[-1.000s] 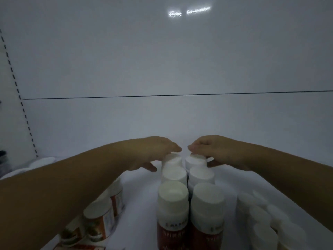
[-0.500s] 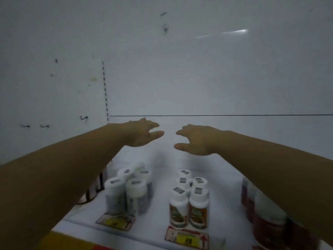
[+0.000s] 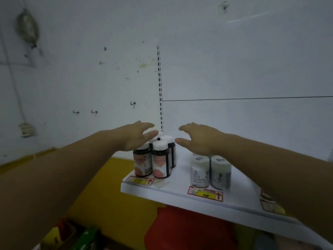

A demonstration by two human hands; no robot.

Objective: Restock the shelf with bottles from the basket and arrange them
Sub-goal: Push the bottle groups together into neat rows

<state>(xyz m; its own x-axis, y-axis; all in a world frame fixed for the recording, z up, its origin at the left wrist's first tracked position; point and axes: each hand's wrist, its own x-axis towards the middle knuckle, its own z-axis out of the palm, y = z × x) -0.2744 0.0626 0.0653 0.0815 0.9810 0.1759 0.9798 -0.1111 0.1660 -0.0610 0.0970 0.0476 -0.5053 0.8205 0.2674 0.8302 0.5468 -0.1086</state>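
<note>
At the left end of the flat white shelf board: a tight cluster of upright dark amber bottles with white caps, and apart to its right, two pale translucent bottles. The left hand, fingers straight, slightly spread and empty, is over the cluster's left caps, contact unclear. The right hand, loosely spread and empty, hovers just right of it. The cluster stands between the palms, nearer the left, and looks ready to be squared from both sides.

smooth white shelf with a painted-metal look, dark bottles at 6 o'clock glossy, caps smooth white plastic, pale bottles toward 4 o'clock milky matt plastic, price tags printed paper, wall at 10 o'clock matt, stained
</note>
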